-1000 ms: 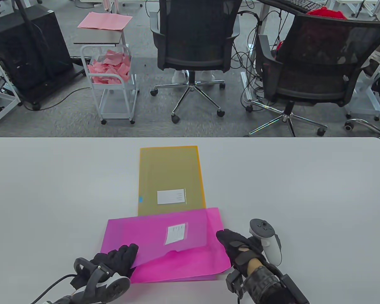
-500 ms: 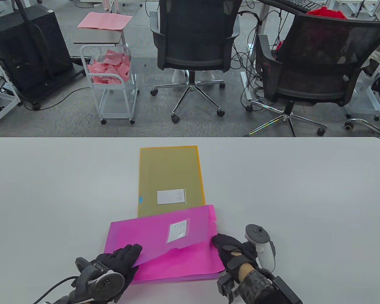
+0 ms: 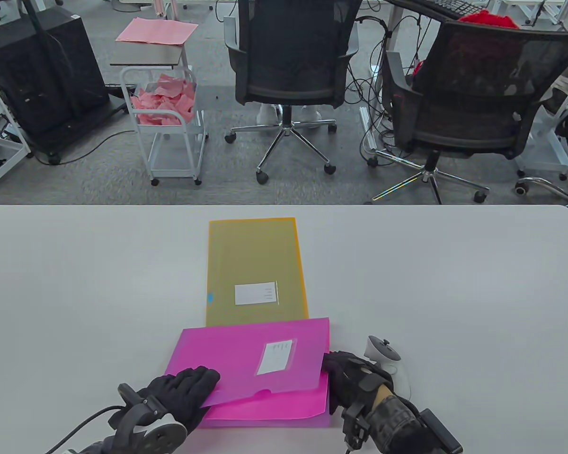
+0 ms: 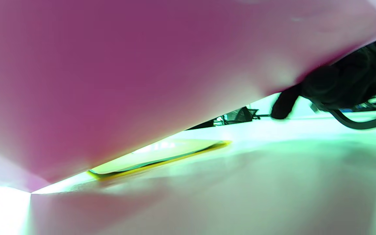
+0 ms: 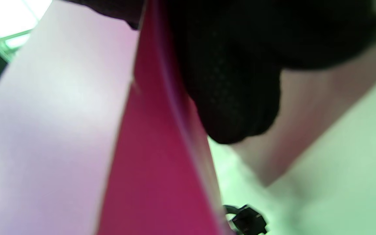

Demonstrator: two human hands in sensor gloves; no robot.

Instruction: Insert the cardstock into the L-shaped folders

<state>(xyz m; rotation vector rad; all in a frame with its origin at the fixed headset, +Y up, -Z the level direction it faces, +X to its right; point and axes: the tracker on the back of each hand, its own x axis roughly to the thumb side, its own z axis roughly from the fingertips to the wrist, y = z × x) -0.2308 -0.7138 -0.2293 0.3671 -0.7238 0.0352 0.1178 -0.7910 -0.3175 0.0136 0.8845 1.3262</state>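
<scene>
A translucent magenta L-shaped folder (image 3: 236, 359) with a white label lies at the table's near middle. A pink cardstock sheet (image 3: 274, 406) sits inside it, with a strip showing past the folder's near edge. My left hand (image 3: 194, 385) holds the folder's near left corner, fingers on top. The left wrist view shows the folder sheet (image 4: 126, 81) lifted off the table. My right hand (image 3: 333, 373) pinches the right edge of the cardstock. The right wrist view shows its fingers (image 5: 233, 98) against the pink sheet (image 5: 155, 169).
A yellow-orange folder (image 3: 255, 269) with a white label lies flat just beyond the magenta one, its near end tucked under it. It also shows in the left wrist view (image 4: 162, 153). Office chairs and a cart stand on the floor past the table's far edge (image 3: 284, 206).
The cardstock has slid left and further into the magenta folder, so less of it shows. The folder has turned squarer to the table. My right hand has moved left with the sheet.
</scene>
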